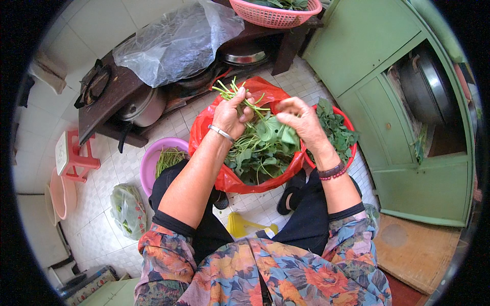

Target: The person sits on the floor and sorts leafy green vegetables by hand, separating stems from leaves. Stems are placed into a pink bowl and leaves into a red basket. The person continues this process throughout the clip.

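Note:
My left hand (234, 113) is closed around a bunch of green leafy stems (229, 91), their ends sticking out above the thumb. Close by on the right, my right hand (300, 119) has bent fingers at broad green leaves (281, 132); its fingertips are partly hidden, and whether it grips a stem I cannot tell. Both hands are over an open red plastic bag (203, 126) holding leafy greens (260, 164). A red basin (354, 147) with more leaves (335, 128) stands right of the bag. To the left, a purple basin (147, 168) contains thin green stems (168, 158), partly hidden by my knee.
A clear bag of greens (128, 212) and a red-and-white stool (72, 157) are on the tiled floor at left. Ahead, a dark wooden bench (134, 82) bears a pink basket (279, 17). A green cabinet (383, 95) stands right. A yellow bag (239, 225) lies between my feet.

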Available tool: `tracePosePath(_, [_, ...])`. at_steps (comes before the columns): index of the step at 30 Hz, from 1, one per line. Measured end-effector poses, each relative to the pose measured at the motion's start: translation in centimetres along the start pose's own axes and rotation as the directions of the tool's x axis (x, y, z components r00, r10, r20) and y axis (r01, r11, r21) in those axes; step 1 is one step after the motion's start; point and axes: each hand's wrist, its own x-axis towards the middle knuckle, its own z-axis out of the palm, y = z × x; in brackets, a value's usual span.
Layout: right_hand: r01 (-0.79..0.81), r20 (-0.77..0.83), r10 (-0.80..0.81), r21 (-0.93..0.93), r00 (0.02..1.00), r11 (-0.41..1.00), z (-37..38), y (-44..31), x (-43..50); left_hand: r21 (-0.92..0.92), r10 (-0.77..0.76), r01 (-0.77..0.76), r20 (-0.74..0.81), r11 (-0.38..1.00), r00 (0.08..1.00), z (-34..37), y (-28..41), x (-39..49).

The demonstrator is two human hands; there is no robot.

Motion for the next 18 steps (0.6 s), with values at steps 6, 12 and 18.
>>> tracePosePath(6, [-0.161, 0.163, 0.178, -0.114, 0.97, 0.98, 1.8, 0.0, -0.2, 0.253, -0.074, 0.04, 0.128, 0.967, 0.989, 0.9, -0.1, -0.5])
tracePosePath(12, [-0.197, 0.235, 0.213, -0.091, 0.948, 0.976, 0.2, 0.2, 0.1, 0.379, -0.113, 0.08, 0.065, 0.922, 0.991, 1.3, 0.4, -0.9])
tracePosePath(18, [-0.246, 0.255, 0.274, -0.136, 0.927, 0.96, 0.3, 0.3, 0.3, 0.388, -0.079, 0.066, 0.016, 0.919, 0.997, 1.0, 0.5, -0.8])
